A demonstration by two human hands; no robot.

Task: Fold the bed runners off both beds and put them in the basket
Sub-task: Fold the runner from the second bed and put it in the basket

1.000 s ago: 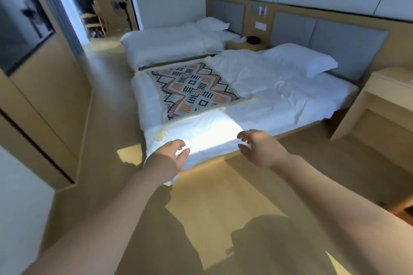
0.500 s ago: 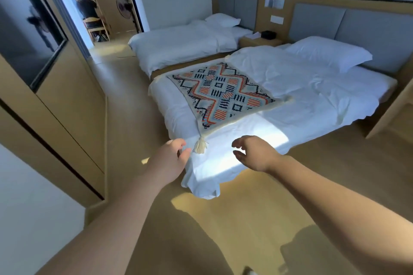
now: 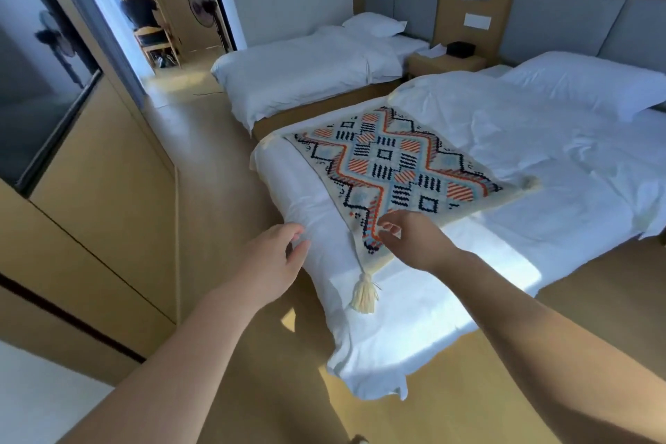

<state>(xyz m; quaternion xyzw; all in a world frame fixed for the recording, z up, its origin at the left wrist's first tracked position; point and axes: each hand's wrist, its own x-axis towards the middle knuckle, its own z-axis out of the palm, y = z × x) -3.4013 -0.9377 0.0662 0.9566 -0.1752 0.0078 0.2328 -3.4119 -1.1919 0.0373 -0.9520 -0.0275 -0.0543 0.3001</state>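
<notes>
Fingers (image 3: 391, 227) of my right hand (image 3: 414, 243) hang loosely apart over the near corner of the bed runner (image 3: 393, 169), perhaps brushing it. At its nine o'clock my left hand (image 3: 275, 259) hovers, fingers relaxed, empty. The runner lies flat across the near bed (image 3: 522, 173), tassel (image 3: 364, 294) at six o'clock.

Person visible only as two forearms, bare along their whole visible length, with left hand (image 3: 274, 259) and right hand (image 3: 414, 241) likewise uncovered; nails too blurred to make out.
</notes>
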